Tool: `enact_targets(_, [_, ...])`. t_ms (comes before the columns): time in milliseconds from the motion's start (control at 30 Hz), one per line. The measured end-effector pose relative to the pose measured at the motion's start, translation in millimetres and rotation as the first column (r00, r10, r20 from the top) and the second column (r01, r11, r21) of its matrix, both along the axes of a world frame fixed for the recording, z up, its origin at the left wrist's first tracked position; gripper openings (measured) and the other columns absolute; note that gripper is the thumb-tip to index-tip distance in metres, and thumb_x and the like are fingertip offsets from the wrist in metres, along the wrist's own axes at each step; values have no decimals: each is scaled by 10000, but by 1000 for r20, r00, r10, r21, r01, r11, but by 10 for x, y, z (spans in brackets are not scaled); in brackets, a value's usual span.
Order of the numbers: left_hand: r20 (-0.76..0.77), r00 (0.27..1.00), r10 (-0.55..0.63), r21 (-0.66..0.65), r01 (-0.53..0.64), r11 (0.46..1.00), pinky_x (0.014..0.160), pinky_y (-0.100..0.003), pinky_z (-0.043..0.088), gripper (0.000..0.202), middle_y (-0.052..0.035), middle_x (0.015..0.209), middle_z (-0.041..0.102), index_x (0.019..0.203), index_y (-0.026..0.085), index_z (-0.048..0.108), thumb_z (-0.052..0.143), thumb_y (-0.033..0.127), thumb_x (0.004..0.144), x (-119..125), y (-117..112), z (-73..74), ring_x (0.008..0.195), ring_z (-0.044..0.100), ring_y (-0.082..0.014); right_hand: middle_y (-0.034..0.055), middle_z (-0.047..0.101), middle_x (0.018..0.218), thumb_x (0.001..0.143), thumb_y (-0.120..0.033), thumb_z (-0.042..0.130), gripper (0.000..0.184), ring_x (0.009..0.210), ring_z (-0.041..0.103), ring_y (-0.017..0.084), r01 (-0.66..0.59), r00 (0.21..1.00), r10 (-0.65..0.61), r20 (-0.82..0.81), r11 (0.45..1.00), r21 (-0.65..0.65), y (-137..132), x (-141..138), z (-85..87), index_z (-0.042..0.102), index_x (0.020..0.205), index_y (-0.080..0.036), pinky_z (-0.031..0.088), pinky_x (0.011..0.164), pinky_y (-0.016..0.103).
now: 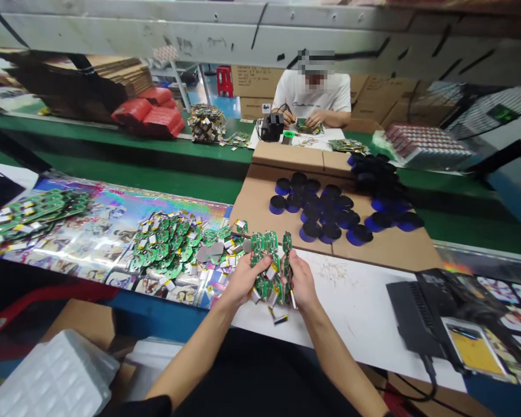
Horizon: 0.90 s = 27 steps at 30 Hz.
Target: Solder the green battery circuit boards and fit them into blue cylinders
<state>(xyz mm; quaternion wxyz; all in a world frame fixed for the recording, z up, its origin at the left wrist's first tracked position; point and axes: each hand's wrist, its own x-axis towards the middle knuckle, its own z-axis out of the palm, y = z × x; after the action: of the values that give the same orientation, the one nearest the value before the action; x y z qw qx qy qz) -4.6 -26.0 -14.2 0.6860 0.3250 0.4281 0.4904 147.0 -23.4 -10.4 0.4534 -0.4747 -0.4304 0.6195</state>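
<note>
My left hand [243,281] and my right hand [301,282] hold a loose bunch of green circuit boards [269,269] with small wired batteries dangling from them, over a white sheet [356,307]. A couple of small silver batteries [280,317] lie on the sheet just below my hands. To the left, a large heap of similar green boards [165,249] lies on a shiny printed sheet [91,231], its edge close to my left hand. Several dark cylinders with blue bases [325,211] stand on cardboard [386,249] beyond my right hand.
A black electronic device [421,307] with a cable sits at the right. White foam packaging [52,376] lies at lower left. Across a green bench, a co-worker [312,92] handles boards beside a black soldering station [272,126]. Red packages [147,113] and cardboard boxes stand behind.
</note>
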Motion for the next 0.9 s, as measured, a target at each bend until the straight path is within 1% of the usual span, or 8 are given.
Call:
enact_targets(133, [-116,983,141,41,-137,990,880,-331,566,457,-89,1044,793,1021,160,732,877,528,793,-136,-33,-61,965,741,-249,-22,520,613,974,-725,520,564,580,478,151,-101,948,59,312,988,120,-16,200,-69,563,735,-217,414,563,276])
enact_targets(233, [-235,946,222,106,-202,974,954,-326,539,436,-77,1110,773,1093,182,721,842,517,842,-263,-35,-108,1039,712,-236,2,625,722,990,-559,603,384,667,549,176,-203,837,84,540,965,164,18,364,-53,686,827,-222,457,673,305])
enact_targets(333, [-275,936,220,148,-185,972,965,-324,524,452,-69,1104,754,1137,190,714,746,581,913,-257,-34,-139,1038,688,-227,93,712,1162,994,-490,600,301,984,669,253,-175,693,-131,709,923,342,43,411,24,759,1083,-250,516,899,390])
enact_targets(433, [-307,920,243,197,-188,962,929,-312,514,481,-58,1047,737,1077,192,718,640,652,959,-101,-49,-126,998,665,-220,115,688,1180,1029,-516,543,354,1092,658,265,-75,735,-266,624,882,465,1,290,101,746,1030,-226,519,941,388])
enact_targets(533, [-363,889,278,252,-194,948,830,-284,495,526,-33,916,689,1005,190,691,554,698,987,87,-58,-81,888,622,-191,26,653,822,1096,-534,390,456,763,623,188,-56,861,-124,493,941,335,-81,66,89,661,911,-218,486,705,308])
enact_targets(600, [-435,849,301,260,-201,944,679,-270,436,616,-1,731,577,825,184,623,503,771,969,159,-40,-54,717,532,-158,-3,607,734,1098,-563,367,480,669,561,170,14,891,-142,431,958,286,-109,-68,36,624,889,-215,446,661,300])
enact_targets(700, [-479,836,270,219,-184,958,565,-277,337,740,26,596,438,652,203,484,464,909,871,161,22,-21,593,404,-132,10,627,740,1069,-634,392,527,699,567,181,103,931,-182,315,962,252,-70,-178,-39,633,872,-208,459,696,306])
enact_targets(900, [-373,901,223,130,-187,974,575,-268,401,754,5,643,530,718,179,561,548,928,804,86,114,34,617,469,-139,48,731,830,966,-753,516,597,781,639,209,144,986,-152,69,984,108,93,-267,-85,707,909,-190,519,736,318])
